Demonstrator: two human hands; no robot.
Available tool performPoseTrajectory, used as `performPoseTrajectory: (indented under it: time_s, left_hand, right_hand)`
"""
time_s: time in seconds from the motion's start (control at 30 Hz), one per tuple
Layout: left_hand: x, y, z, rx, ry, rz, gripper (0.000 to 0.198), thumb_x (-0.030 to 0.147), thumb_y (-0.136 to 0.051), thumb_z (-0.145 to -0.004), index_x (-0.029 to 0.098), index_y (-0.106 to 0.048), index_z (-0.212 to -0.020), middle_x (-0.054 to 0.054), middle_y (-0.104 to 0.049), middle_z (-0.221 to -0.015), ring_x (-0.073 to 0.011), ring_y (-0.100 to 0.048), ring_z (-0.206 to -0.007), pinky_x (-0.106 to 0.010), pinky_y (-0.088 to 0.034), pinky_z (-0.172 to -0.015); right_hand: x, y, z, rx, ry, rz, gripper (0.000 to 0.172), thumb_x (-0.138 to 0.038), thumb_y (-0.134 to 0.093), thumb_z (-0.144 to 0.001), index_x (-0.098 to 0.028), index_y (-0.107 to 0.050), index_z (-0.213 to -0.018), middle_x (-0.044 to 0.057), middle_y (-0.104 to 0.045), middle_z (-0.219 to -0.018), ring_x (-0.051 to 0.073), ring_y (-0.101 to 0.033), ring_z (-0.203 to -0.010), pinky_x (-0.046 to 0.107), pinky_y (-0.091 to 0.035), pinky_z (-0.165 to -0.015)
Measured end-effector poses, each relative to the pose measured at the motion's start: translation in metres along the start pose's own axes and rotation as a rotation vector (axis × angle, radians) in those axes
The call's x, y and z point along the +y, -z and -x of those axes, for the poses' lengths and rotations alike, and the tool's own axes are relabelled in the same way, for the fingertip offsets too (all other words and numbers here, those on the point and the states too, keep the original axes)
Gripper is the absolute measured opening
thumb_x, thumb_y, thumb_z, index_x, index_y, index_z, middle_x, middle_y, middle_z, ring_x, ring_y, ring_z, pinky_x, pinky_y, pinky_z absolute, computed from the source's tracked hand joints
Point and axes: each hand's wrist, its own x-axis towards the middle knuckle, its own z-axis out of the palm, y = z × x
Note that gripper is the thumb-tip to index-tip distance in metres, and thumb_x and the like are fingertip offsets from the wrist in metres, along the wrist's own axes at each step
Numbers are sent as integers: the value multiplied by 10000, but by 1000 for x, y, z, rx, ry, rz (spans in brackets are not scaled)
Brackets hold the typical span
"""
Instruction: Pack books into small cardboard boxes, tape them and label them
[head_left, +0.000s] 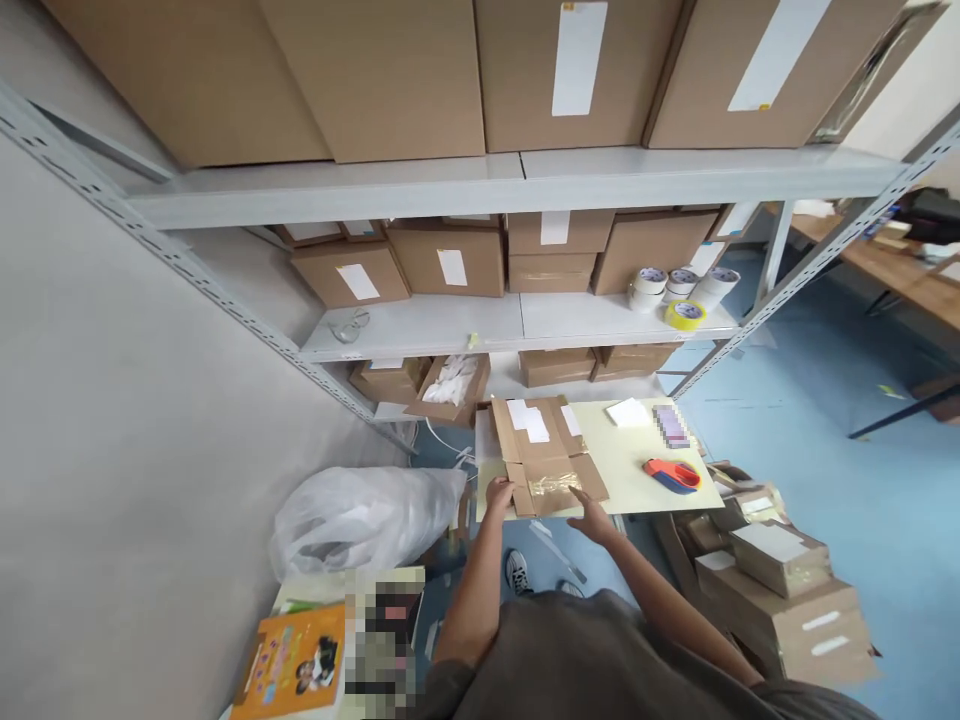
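A flattened brown cardboard box [551, 450] lies on the pale yellow table [622, 470], with white labels on its far part and shiny clear tape across its near part. My left hand [500, 495] grips the box's near left edge. Over the near right part, my right hand [592, 517] has its fingers apart at the taped flap and holds nothing. To the right on the table are an orange and blue tape dispenser [673, 476], a stack of white paper [628, 412] and a blurred purple item [670, 426].
Metal shelving [450, 325] with cartons and tape rolls [685, 315] rises behind the table. A white plastic bag [367, 520] and an orange book [291, 660] are at the left. Stacked cartons [795, 600] stand on the floor at the right.
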Motion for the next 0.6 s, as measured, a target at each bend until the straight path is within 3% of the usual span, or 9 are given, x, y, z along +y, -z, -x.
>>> performPoseTrajectory:
  time_s: [0.1, 0.17, 0.27, 0.33, 0.5, 0.6]
  left_hand:
    - [14, -17, 4, -71, 28, 160, 228, 305, -773, -738, 189, -657, -896, -87, -756, -809, -271, -774, -832, -389, -625, -735]
    - [29, -34, 8, -134, -4, 292, 330, 371, -823, -725, 180, -671, -947, -108, -775, -896, -260, -776, -870, -377, -630, -768]
    - [57, -54, 4, -297, -119, 342, 478, 518, -832, -773, 179, -690, -1079, -142, -780, -1063, -252, -778, -936, -372, -628, -816]
    - [80, -57, -10, -365, -170, 276, 553, 590, -796, -820, 187, -690, -1182, -160, -764, -1162, -255, -775, -965, -366, -622, -812]
    - [153, -41, -71, -33, -244, 141, 736, 569, -791, -857, 220, -571, -1466, -172, -645, -1449, -290, -706, -1191, -383, -589, -941]
    - [196, -33, -97, 55, -306, 183, 817, 551, -758, -896, 185, -473, -1568, -206, -570, -1533, -321, -592, -1382, -424, -493, -1117]
  right_hand:
    - [-22, -14, 1, 80, 100, 77, 868, -279, -818, -669, -350, -599, -1507, 101, -542, -1614, 417, -438, -1531, 617, -397, -1219]
    - [-36, -10, -2, 170, 128, 43, 727, -311, -750, -778, -334, -623, -1493, 107, -563, -1594, 402, -459, -1520, 617, -389, -1233]
    - [-48, 19, -11, 343, 103, -101, 500, -394, -593, -913, -297, -714, -1388, 115, -681, -1458, 368, -584, -1417, 590, -425, -1223]
    - [-50, 50, -16, 433, 68, -188, 448, -465, -559, -929, -285, -767, -1283, 118, -743, -1358, 370, -635, -1354, 590, -451, -1200]
    - [-41, 138, -15, 498, 37, -347, 404, -594, -644, -862, -271, -820, -1031, 111, -818, -1136, 383, -709, -1192, 553, -524, -1108]
    - [-33, 178, -6, 452, 60, -444, 406, -627, -703, -816, -268, -816, -965, 85, -828, -1042, 366, -721, -1124, 523, -545, -1065]
